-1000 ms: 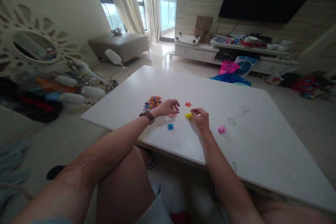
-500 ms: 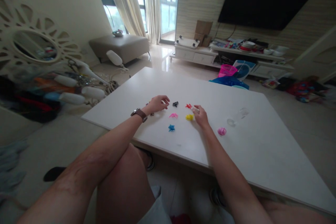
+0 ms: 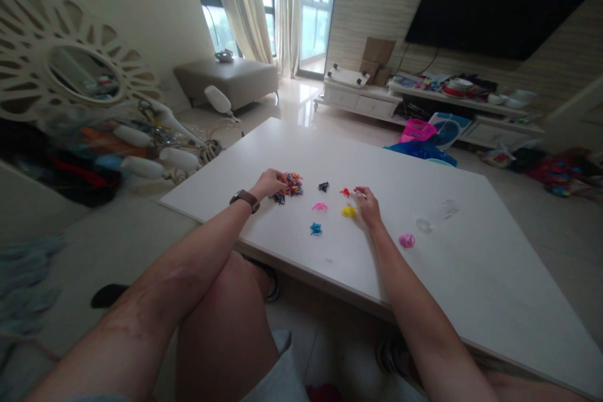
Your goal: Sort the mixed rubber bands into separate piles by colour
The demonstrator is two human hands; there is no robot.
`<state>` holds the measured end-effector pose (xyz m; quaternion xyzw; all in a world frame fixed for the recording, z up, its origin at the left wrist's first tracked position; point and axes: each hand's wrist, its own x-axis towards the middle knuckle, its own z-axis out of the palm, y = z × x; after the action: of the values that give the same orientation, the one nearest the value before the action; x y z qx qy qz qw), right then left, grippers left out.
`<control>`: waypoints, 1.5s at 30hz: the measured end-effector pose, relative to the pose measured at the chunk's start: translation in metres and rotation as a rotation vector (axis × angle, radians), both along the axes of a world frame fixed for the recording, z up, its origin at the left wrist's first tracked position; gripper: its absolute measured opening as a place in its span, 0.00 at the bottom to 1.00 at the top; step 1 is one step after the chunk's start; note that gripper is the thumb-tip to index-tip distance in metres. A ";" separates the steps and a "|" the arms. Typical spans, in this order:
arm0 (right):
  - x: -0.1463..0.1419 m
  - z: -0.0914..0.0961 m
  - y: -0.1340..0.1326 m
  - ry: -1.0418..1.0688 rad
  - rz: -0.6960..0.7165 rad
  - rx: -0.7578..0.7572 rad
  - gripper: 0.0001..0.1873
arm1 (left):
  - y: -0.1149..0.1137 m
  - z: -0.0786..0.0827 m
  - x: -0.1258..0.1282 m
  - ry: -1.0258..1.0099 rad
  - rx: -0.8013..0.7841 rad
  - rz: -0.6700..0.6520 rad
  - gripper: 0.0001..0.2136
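My left hand (image 3: 268, 183), a brown watch on its wrist, rests with curled fingers on the near edge of a mixed pile of small coloured bands (image 3: 293, 183) on the white table (image 3: 471, 276). What its fingers hold is hidden. My right hand (image 3: 368, 205) lies between the little red heap (image 3: 345, 192) and the yellow heap (image 3: 349, 211), fingers pinched at the red one. Sorted heaps lie between my hands: black (image 3: 323, 186), pink (image 3: 320, 206), blue (image 3: 315, 228). A larger pink heap (image 3: 406, 240) lies to the right.
Two small clear lids or cups (image 3: 423, 225) sit on the table's right part. Clutter and a round white mirror (image 3: 80, 72) fill the floor at left. A grey ottoman (image 3: 226, 75), a TV stand (image 3: 452, 107) and a pink basket (image 3: 416, 130) stand beyond the table.
My left hand has drawn back leftward from the sorted heaps to the mixed pile. A black heap now shows where that hand was. My right hand has shifted slightly toward the red heap.
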<state>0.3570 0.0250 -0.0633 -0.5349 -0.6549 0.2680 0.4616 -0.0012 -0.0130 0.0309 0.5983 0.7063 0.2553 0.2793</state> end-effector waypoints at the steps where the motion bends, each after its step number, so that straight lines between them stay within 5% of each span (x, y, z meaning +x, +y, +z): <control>1: 0.000 0.000 -0.001 -0.003 -0.011 0.004 0.20 | -0.001 -0.002 -0.002 0.005 -0.044 -0.005 0.06; 13: 0.001 0.009 -0.015 0.161 -0.068 0.069 0.18 | -0.009 -0.014 -0.012 0.071 -0.232 -0.143 0.03; 29: -0.008 0.021 -0.026 0.143 -0.061 0.068 0.18 | -0.012 -0.002 -0.018 0.094 -0.148 -0.152 0.06; 39: -0.009 0.019 -0.025 0.143 -0.048 0.061 0.18 | -0.014 -0.005 -0.018 -0.058 -0.116 -0.134 0.13; 45: -0.010 0.021 -0.028 0.133 -0.041 0.050 0.18 | -0.012 -0.003 -0.019 0.059 -0.046 -0.131 0.13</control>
<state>0.3469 -0.0026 -0.0418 -0.5177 -0.6182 0.2770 0.5226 -0.0206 -0.0251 0.0279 0.6439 0.6794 0.2022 0.2880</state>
